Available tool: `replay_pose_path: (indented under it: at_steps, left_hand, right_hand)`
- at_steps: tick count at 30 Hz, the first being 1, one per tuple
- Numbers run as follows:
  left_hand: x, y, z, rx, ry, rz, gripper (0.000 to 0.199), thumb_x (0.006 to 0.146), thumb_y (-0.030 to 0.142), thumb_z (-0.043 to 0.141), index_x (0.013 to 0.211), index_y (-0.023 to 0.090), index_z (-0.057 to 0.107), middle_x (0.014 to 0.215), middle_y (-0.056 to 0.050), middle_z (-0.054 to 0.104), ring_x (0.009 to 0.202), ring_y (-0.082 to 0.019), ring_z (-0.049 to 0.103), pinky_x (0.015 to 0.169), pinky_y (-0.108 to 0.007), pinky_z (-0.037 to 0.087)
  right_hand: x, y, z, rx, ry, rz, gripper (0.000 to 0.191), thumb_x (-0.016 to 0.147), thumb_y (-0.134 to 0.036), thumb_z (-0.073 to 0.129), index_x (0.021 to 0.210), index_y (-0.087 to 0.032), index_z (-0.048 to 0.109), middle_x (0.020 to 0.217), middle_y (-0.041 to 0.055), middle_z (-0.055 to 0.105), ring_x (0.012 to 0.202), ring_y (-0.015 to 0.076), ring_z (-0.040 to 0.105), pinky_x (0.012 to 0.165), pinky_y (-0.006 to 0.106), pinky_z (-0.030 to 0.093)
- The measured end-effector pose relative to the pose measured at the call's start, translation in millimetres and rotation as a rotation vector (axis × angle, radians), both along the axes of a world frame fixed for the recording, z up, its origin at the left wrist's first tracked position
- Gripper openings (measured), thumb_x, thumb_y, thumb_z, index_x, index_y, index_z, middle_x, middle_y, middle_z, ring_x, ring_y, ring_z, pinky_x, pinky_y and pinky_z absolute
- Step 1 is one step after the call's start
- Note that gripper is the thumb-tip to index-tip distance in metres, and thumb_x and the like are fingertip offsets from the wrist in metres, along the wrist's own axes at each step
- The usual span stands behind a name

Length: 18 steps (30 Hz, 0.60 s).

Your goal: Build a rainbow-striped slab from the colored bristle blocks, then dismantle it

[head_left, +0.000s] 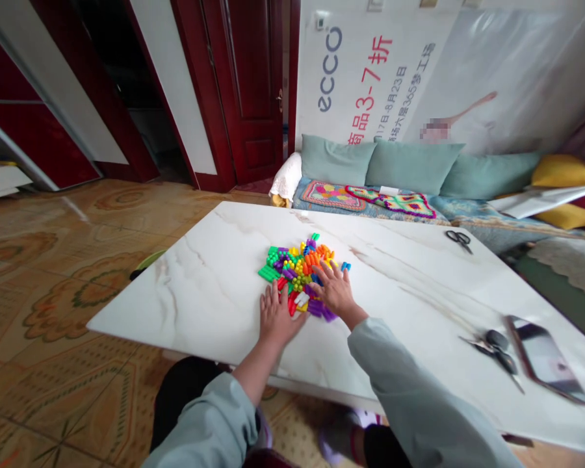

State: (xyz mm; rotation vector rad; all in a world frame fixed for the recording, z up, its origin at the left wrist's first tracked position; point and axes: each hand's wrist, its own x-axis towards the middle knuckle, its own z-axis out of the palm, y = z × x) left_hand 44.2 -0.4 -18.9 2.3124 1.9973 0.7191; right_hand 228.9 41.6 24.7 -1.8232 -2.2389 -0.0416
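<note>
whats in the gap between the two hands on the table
In the head view, part of the colourful pile lies between the left hand and right hand, including a white piece and red ones.

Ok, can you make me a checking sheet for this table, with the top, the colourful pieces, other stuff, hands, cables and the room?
Surface: white marbled table.
Pieces: colourful pile, loosely heaped.
Clutter: black-handled scissors at the far right; phone and dark-handled tool at the near right.
Hands: left hand at the pile's near edge, right hand over its right side; fingers spread.
Cables: nothing seen.
Surroundings: sofa beyond the table, red door, patterned floor.
</note>
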Motion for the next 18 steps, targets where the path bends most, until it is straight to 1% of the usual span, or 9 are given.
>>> replay_pose_path:
  at_steps: [2,3,6,9,11,13,14,17,18]
  left_hand:
    - [0,0,2.1,-0.017,0.005,-0.005,0.088,0.075,0.063,0.059,0.143,0.014,0.035,0.152,-0.02,0.026,0.138,-0.038,0.027,0.112,-0.053,0.019]
    - [0,0,2.8,-0.02,0.008,-0.008,0.089,0.075,0.064,0.059,0.143,0.014,0.034,0.153,-0.02,0.026,0.138,-0.038,0.026,0.112,-0.053,0.02]
    - [0,0,3.6,-0.02,0.015,-0.015,0.09,0.075,0.064,0.058,0.144,0.013,0.032,0.153,-0.02,0.025,0.138,-0.039,0.026,0.111,-0.053,0.02]
    - [0,0,3.6,-0.018,0.023,-0.011,0.089,0.076,0.065,0.057,0.144,0.013,0.032,0.152,-0.02,0.025,0.137,-0.039,0.027,0.111,-0.053,0.02]
    - [0,0,3.7,-0.019,0.028,-0.01,0.09,0.076,0.065,0.057,0.144,0.012,0.032,0.152,-0.021,0.025,0.137,-0.039,0.027,0.111,-0.053,0.02]
    - [0,0,4.2,-0.024,0.033,-0.009,0.09,0.075,0.065,0.058,0.144,0.012,0.032,0.153,-0.021,0.025,0.138,-0.039,0.027,0.112,-0.053,0.019]
    - [-1,0,4.5,-0.027,0.036,-0.01,0.09,0.075,0.065,0.058,0.144,0.012,0.032,0.153,-0.02,0.024,0.138,-0.038,0.026,0.112,-0.053,0.019]
    - [-1,-1,5.4,-0.028,0.039,-0.015,0.09,0.075,0.066,0.057,0.143,0.012,0.032,0.152,-0.021,0.025,0.138,-0.039,0.026,0.112,-0.053,0.019]
    - [-1,-1,5.7,-0.028,0.04,-0.018,0.091,0.076,0.067,0.057,0.143,0.012,0.032,0.152,-0.021,0.025,0.138,-0.039,0.026,0.112,-0.053,0.019]
  right_hand:
    - [-2,-9,-2.8,-0.024,-0.015,0.062,0.057,0.094,-0.058,0.031,0.139,-0.026,0.046,0.151,0.0082,0.035,0.14,0.0335,0.019,0.109,0.061,0.01]
    - [-3,-13,-4.7,-0.017,-0.009,0.063,0.058,0.094,-0.058,0.031,0.138,-0.024,0.047,0.151,0.0091,0.035,0.14,0.0336,0.019,0.109,0.06,0.009]
    - [-4,-26,-9.5,0.039,0.024,0.052,0.058,0.096,-0.055,0.029,0.142,-0.021,0.042,0.152,0.0101,0.032,0.141,0.0319,0.017,0.111,0.058,0.006]
    - [-6,-35,-11.4,0.015,0.018,0.139,0.062,0.094,-0.056,0.034,0.144,-0.019,0.038,0.151,0.0107,0.034,0.142,0.0301,0.017,0.112,0.056,0.003]
    - [-7,-41,-11.0,0.041,0.037,0.121,0.064,0.094,-0.055,0.034,0.146,-0.017,0.034,0.153,0.0113,0.031,0.144,0.0291,0.013,0.113,0.055,0.002]
    - [-9,-46,-10.7,0.084,0.054,0.091,0.062,0.096,-0.053,0.032,0.147,-0.017,0.032,0.154,0.0102,0.028,0.145,0.028,0.008,0.113,0.055,0.001]
    - [-11,-50,-11.0,0.084,0.048,0.106,0.061,0.096,-0.052,0.032,0.146,-0.018,0.033,0.155,0.0097,0.027,0.145,0.0278,0.008,0.113,0.054,0.001]
    - [-13,-62,-13.5,0.023,0.002,0.208,0.064,0.094,-0.056,0.035,0.145,-0.018,0.036,0.155,0.0103,0.024,0.145,0.0287,0.008,0.114,0.053,0.001]
    - [-14,-66,-14.4,0.022,-0.002,0.213,0.065,0.094,-0.057,0.036,0.146,-0.017,0.035,0.156,0.0107,0.022,0.145,0.0288,0.008,0.114,0.052,0.002]
